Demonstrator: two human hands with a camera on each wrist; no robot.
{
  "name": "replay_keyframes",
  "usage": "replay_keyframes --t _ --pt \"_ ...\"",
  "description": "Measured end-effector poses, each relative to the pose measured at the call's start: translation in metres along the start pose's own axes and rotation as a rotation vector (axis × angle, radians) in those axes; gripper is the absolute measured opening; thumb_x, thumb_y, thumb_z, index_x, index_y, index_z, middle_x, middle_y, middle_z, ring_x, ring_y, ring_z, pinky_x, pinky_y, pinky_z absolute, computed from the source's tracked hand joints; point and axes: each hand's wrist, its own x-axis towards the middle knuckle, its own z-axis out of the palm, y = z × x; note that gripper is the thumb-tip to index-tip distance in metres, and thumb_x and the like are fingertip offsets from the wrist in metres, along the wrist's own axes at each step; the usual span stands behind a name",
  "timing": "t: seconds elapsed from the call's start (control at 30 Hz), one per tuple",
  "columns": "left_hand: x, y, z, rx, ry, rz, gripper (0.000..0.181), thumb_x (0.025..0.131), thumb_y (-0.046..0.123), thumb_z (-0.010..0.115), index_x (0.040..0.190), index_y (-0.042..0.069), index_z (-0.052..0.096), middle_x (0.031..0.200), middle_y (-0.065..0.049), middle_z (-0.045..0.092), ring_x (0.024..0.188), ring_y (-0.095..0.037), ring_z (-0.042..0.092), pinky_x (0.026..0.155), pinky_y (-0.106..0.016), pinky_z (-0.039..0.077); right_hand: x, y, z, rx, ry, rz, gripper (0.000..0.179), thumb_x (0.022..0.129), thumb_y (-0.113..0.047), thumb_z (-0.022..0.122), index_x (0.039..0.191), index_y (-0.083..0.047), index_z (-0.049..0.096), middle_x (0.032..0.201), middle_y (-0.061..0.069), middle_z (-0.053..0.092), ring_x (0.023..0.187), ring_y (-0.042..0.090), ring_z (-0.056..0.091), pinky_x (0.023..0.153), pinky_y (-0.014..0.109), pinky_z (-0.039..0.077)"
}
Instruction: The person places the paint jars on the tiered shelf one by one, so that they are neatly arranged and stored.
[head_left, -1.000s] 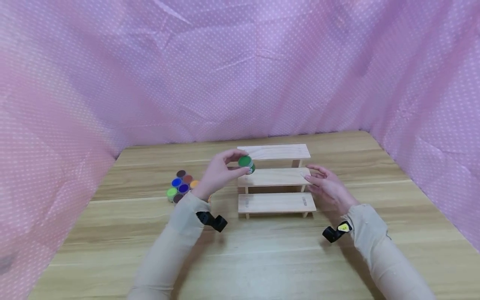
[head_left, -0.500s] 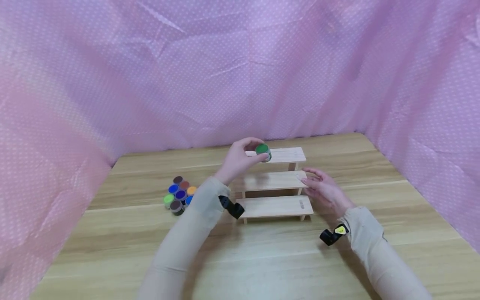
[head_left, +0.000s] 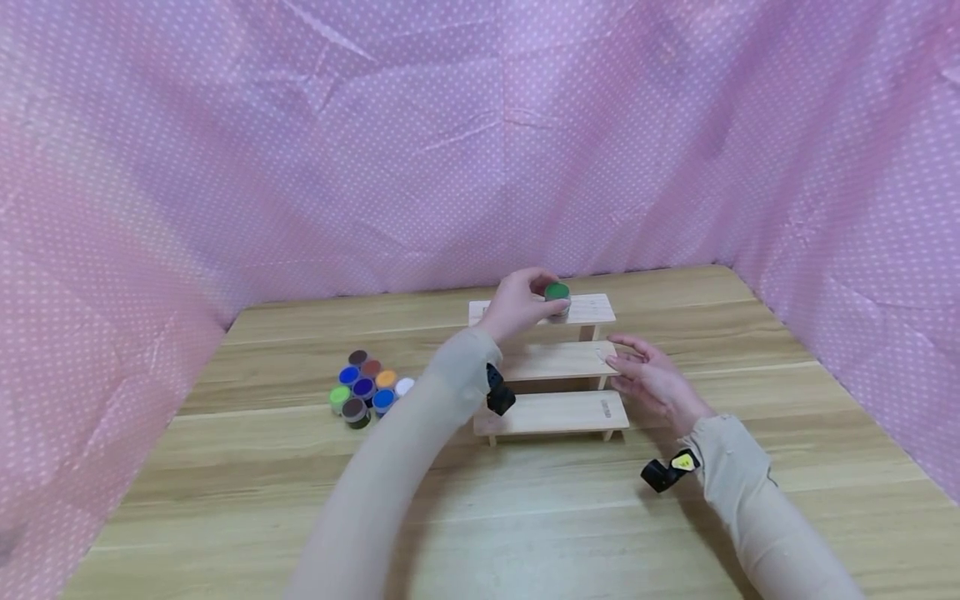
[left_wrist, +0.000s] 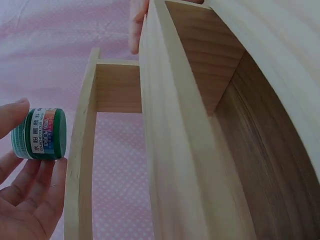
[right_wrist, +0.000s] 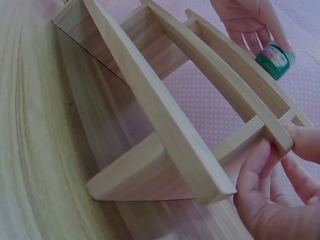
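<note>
In the head view my left hand pinches a green gouache paint jar between thumb and fingers, close over the top step of a three-tier wooden display stand. The left wrist view shows the jar side-on, its printed label facing the camera, right beside the edge of the top board. My right hand grips the right end of the middle board. From the right wrist view, its thumb lies on top of that board and its fingers curl beneath.
Several more paint jars stand grouped on the wooden table, left of the stand; they include light green, blue, brown, orange and white lids. A pink dotted cloth hangs behind and at both sides.
My left hand has carried the green paint jar rightward and away from me, from above the middle board to the top one. The right hand keeps its grip on the stand.
</note>
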Motion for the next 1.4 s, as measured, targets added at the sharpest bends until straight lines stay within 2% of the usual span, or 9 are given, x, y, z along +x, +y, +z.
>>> replay_keyframes --t 0.13,0.27,0.37,0.47,0.67,0.77,0.93,1.17,1.4 --pt "0.007 0.004 0.005 0.036 -0.014 0.000 0.038 0.082 0.028 0.071 0.114 0.011 0.061 0.105 -0.002 0.065 0.095 -0.012 0.059 0.082 -0.021 0.050 0.000 -0.001 0.000 0.002 0.005 0.000 0.029 0.087 -0.014 0.064 0.111 -0.026 0.050 0.096 -0.006 0.055 0.082 0.003 0.057 0.075 0.017 0.053" --pt "0.011 0.007 0.010 0.070 -0.011 -0.008 0.039 0.082 0.027 0.071 0.114 0.009 0.061 0.105 -0.004 0.064 0.095 -0.013 0.059 0.083 -0.022 0.050 0.000 -0.002 -0.001 -0.015 0.006 -0.002 0.035 0.088 -0.015 0.063 0.118 -0.022 0.049 0.099 -0.005 0.053 0.084 0.003 0.057 0.078 0.018 0.053" --pt "0.012 0.009 0.012 0.086 -0.005 -0.010 0.037 0.081 0.026 0.072 0.113 0.009 0.061 0.103 -0.004 0.064 0.093 -0.013 0.058 0.081 -0.022 0.050 0.000 -0.001 -0.001 -0.034 0.003 -0.004 0.049 0.088 -0.014 0.062 0.132 -0.013 0.041 0.101 -0.005 0.053 0.086 0.004 0.058 0.081 0.018 0.053" --pt "0.014 0.008 0.015 0.097 -0.009 -0.010 0.036 0.081 0.026 0.073 0.111 0.009 0.062 0.101 -0.003 0.064 0.091 -0.013 0.058 0.080 -0.021 0.049 0.000 0.001 -0.001 -0.031 -0.001 -0.004 0.055 0.088 -0.013 0.062 0.136 -0.010 0.036 0.100 -0.006 0.054 0.086 0.004 0.058 0.082 0.019 0.053" --pt "0.018 0.011 0.020 0.111 -0.025 -0.005 0.035 0.081 0.028 0.072 0.110 0.011 0.062 0.102 -0.002 0.064 0.093 -0.012 0.059 0.081 -0.019 0.048 0.000 0.003 0.000 0.002 -0.015 -0.019 0.035 0.090 -0.011 0.059 0.121 -0.019 0.047 0.096 -0.007 0.055 0.084 0.003 0.058 0.079 0.018 0.053" --pt "0.020 0.012 0.022 0.103 -0.028 -0.004 0.035 0.081 0.028 0.072 0.110 0.011 0.062 0.102 -0.001 0.065 0.093 -0.011 0.059 0.081 -0.019 0.048 0.000 0.003 0.000 0.008 -0.015 -0.023 0.034 0.091 -0.011 0.058 0.122 -0.019 0.046 0.096 -0.007 0.056 0.083 0.003 0.058 0.079 0.017 0.053" --pt "0.022 0.014 0.024 0.095 -0.034 -0.012 0.036 0.081 0.028 0.072 0.112 0.011 0.062 0.101 -0.001 0.065 0.092 -0.011 0.059 0.080 -0.018 0.048 0.001 0.003 -0.001 0.007 -0.012 -0.021 0.043 0.091 -0.012 0.057 0.131 -0.013 0.041 0.095 -0.006 0.055 0.081 0.002 0.057 0.078 0.017 0.053" --pt "0.023 0.014 0.025 0.090 -0.045 -0.020 0.036 0.081 0.028 0.072 0.112 0.011 0.063 0.103 -0.002 0.066 0.092 -0.011 0.059 0.080 -0.019 0.048 0.000 0.003 0.000 0.060 -0.032 -0.022 0.032 0.091 -0.009 0.057 0.119 -0.019 0.047 0.094 -0.006 0.056 0.080 0.003 0.058 0.076 0.017 0.054" --pt "0.025 0.015 0.028 0.078 -0.040 -0.001 0.035 0.081 0.027 0.072 0.111 0.011 0.062 0.100 -0.001 0.066 0.090 -0.010 0.060 0.078 -0.016 0.048 0.001 0.002 -0.001 0.038 -0.021 -0.025 0.033 0.090 -0.010 0.059 0.119 -0.019 0.047 0.094 -0.005 0.056 0.080 0.003 0.058 0.077 0.017 0.054"
